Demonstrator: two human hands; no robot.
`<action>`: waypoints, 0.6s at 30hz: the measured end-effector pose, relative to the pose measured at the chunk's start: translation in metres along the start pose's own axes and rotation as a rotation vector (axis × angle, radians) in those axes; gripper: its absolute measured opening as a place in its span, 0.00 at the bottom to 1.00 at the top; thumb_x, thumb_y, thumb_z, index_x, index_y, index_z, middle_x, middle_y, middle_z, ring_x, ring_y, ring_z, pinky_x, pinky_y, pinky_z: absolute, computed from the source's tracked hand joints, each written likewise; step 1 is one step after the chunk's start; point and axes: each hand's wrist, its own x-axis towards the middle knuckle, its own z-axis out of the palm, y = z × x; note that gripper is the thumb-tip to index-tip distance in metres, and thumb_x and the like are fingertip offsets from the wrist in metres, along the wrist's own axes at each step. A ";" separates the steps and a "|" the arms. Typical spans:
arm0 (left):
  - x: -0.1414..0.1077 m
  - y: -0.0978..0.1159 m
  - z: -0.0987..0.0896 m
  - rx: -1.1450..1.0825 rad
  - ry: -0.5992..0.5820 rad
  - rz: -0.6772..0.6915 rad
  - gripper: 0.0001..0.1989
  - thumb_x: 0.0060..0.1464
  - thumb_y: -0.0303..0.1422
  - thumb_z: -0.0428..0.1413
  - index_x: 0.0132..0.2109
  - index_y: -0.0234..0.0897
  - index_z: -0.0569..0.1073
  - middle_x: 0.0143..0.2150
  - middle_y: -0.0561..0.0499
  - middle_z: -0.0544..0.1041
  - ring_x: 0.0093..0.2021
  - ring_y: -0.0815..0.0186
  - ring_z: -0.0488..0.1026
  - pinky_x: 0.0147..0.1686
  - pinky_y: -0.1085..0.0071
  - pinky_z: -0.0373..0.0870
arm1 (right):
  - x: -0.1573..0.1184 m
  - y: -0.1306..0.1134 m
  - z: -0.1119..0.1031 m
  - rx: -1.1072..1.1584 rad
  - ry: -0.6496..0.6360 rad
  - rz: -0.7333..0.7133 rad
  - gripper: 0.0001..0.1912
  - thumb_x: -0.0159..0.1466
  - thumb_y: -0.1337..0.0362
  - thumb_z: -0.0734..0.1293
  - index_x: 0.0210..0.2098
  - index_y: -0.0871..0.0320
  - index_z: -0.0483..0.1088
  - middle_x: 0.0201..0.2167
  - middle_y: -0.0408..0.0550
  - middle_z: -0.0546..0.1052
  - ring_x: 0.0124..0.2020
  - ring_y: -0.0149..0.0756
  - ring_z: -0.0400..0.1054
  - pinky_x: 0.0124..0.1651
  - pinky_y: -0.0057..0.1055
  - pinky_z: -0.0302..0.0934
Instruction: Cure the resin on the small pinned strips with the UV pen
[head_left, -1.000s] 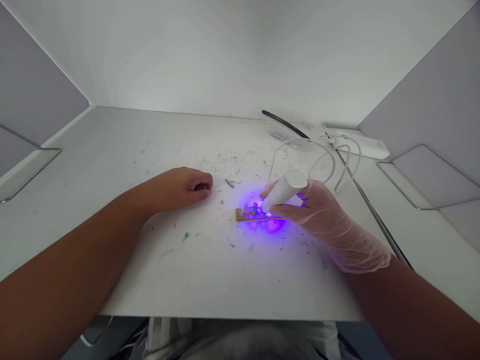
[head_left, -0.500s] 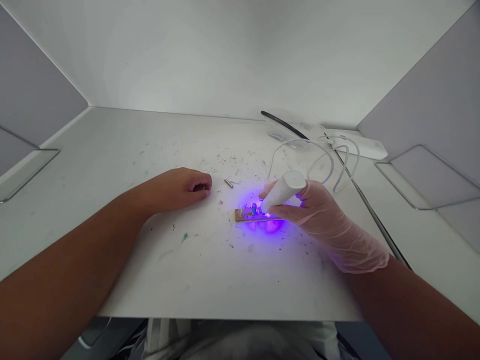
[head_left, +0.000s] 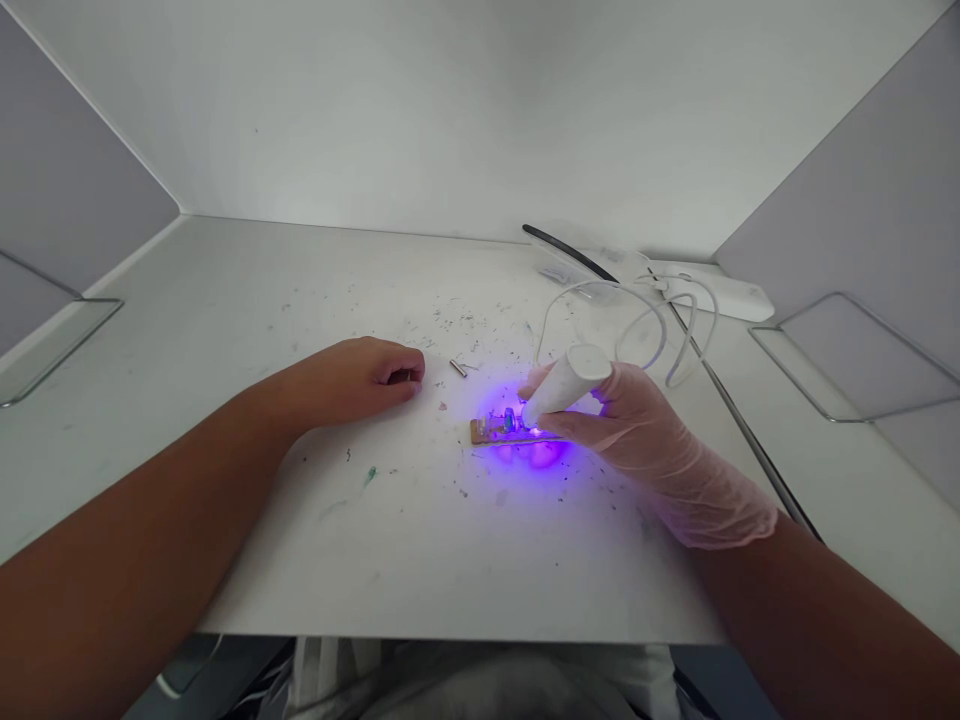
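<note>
My right hand [head_left: 630,425], in a thin translucent glove, grips a white handheld lamp [head_left: 574,380] that casts violet light downward. Under its tip lies a narrow wooden strip [head_left: 476,432] bearing small clear and shiny pieces; its right end is hidden by my fingers. My left hand [head_left: 367,375], bare, rests on the white table left of the strip, its fingers curled in; whether they hold anything is hidden. Near its fingertips lies a small metal cylinder [head_left: 458,368].
A white cable [head_left: 541,325] loops behind the lamp toward a white power strip [head_left: 720,293]. A clear container with a dark edge [head_left: 570,250] stands at the back. Wire frames [head_left: 817,405] flank the table. Dark specks dot the surface.
</note>
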 end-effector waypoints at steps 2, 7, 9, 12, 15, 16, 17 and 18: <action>0.000 0.001 0.000 0.000 0.000 -0.004 0.07 0.56 0.38 0.53 0.32 0.42 0.67 0.29 0.52 0.68 0.28 0.66 0.61 0.28 0.66 0.58 | 0.000 0.000 0.000 -0.002 0.003 0.000 0.02 0.59 0.65 0.75 0.31 0.53 0.78 0.31 0.43 0.82 0.38 0.40 0.78 0.48 0.44 0.74; 0.000 0.001 0.001 0.008 -0.007 -0.006 0.07 0.57 0.38 0.52 0.33 0.42 0.68 0.29 0.53 0.68 0.29 0.66 0.61 0.28 0.67 0.58 | -0.001 0.002 0.000 -0.004 0.002 0.011 0.02 0.59 0.64 0.75 0.32 0.53 0.78 0.33 0.45 0.83 0.36 0.40 0.78 0.43 0.43 0.74; 0.000 0.001 0.001 0.012 -0.010 -0.004 0.07 0.58 0.38 0.52 0.33 0.42 0.68 0.29 0.53 0.68 0.29 0.66 0.61 0.28 0.67 0.58 | 0.000 0.002 0.000 -0.015 -0.001 0.003 0.02 0.59 0.65 0.74 0.32 0.53 0.78 0.33 0.44 0.82 0.38 0.41 0.78 0.44 0.43 0.74; -0.001 0.000 0.001 0.014 -0.006 -0.005 0.07 0.57 0.38 0.52 0.33 0.42 0.68 0.29 0.53 0.68 0.29 0.66 0.61 0.28 0.67 0.58 | 0.000 0.004 -0.001 -0.009 -0.007 0.001 0.02 0.60 0.65 0.74 0.32 0.53 0.77 0.33 0.44 0.82 0.37 0.40 0.78 0.44 0.42 0.74; 0.000 -0.001 0.001 0.013 -0.008 -0.001 0.07 0.57 0.38 0.52 0.33 0.42 0.68 0.29 0.53 0.68 0.29 0.66 0.62 0.28 0.67 0.58 | -0.001 0.006 0.000 0.009 -0.016 0.006 0.03 0.61 0.64 0.75 0.33 0.53 0.77 0.33 0.44 0.82 0.33 0.37 0.77 0.38 0.38 0.74; 0.000 -0.001 0.001 0.012 -0.009 -0.001 0.07 0.58 0.38 0.52 0.34 0.42 0.68 0.29 0.53 0.68 0.29 0.66 0.62 0.28 0.67 0.59 | -0.001 0.007 0.000 0.010 -0.013 0.000 0.03 0.61 0.64 0.75 0.33 0.53 0.77 0.33 0.44 0.82 0.32 0.36 0.77 0.36 0.37 0.73; 0.000 -0.001 0.001 0.012 -0.009 -0.001 0.07 0.58 0.38 0.52 0.34 0.42 0.68 0.29 0.53 0.69 0.29 0.66 0.62 0.28 0.67 0.59 | -0.001 0.008 0.001 0.003 -0.007 -0.014 0.04 0.61 0.64 0.75 0.33 0.53 0.77 0.33 0.43 0.82 0.32 0.36 0.77 0.35 0.36 0.73; 0.001 -0.001 0.001 0.012 -0.008 -0.001 0.07 0.58 0.38 0.52 0.34 0.42 0.69 0.29 0.54 0.69 0.29 0.67 0.62 0.28 0.67 0.59 | -0.001 0.009 0.001 -0.009 0.003 -0.032 0.04 0.60 0.64 0.75 0.33 0.53 0.77 0.33 0.43 0.82 0.32 0.36 0.77 0.36 0.36 0.73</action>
